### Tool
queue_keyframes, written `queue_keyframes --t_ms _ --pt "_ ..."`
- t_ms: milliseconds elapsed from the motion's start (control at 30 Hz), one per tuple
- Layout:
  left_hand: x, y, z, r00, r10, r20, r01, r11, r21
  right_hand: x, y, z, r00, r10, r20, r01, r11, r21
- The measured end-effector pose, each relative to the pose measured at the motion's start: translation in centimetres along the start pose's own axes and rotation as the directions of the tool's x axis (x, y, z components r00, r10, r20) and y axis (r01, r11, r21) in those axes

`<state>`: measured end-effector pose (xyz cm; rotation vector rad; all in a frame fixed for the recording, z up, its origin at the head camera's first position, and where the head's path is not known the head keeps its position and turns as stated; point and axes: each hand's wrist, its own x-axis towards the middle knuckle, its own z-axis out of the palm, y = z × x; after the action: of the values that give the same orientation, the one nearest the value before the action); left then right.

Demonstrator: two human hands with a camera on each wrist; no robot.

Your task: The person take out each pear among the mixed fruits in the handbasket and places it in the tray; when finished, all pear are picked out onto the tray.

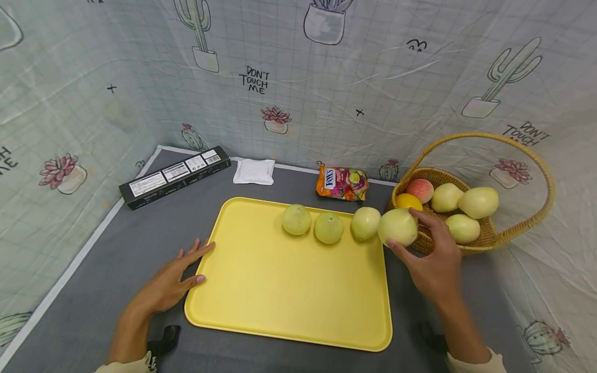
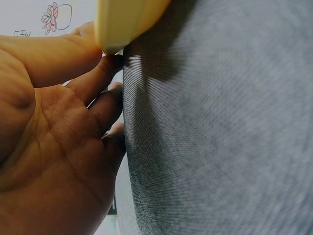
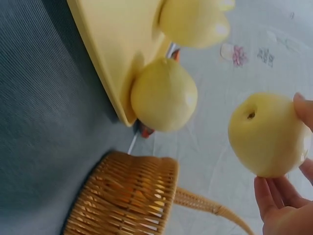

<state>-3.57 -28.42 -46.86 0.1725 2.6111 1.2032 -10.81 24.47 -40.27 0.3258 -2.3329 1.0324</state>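
In the head view my right hand pinches a pale yellow-green pear between thumb and fingers, raised in front of the wicker basket. The right wrist view shows the stem dimple of this pear. My left hand rests at the left edge of the yellow tray, its thumb and a fingertip touching the rim, fingers fairly straight. Along the tray's far side sit two greenish round fruits, a left one and a right one, then another pale pear at the far right corner.
Inside the basket lie a peach, a yellow-orange fruit and several pale pears. Behind the tray are a long black box, a white packet and a colourful candy bag. A patterned cloth hangs behind.
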Motion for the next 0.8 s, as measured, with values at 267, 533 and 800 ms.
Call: queue_keyframes --t_ms 267,533,800 --pt "0.0 0.0 0.0 1.0 0.004 -0.001 -0.004 1.0 0.004 -1.8 -0.1 0.7 0.99 -0.042 0.133 0.047 0.998 -0.034" --pt "0.1 0.1 0.0 1.0 0.0 -0.005 0.0 1.0 0.01 -3.3 0.3 1.6 0.962 -0.017 0.273 0.047 0.994 -0.101" --pt "0.0 0.2 0.0 1.0 0.008 -0.007 -0.008 1.0 0.011 -4.1 0.8 2.4 0.916 0.005 0.401 0.04 0.994 -0.105"
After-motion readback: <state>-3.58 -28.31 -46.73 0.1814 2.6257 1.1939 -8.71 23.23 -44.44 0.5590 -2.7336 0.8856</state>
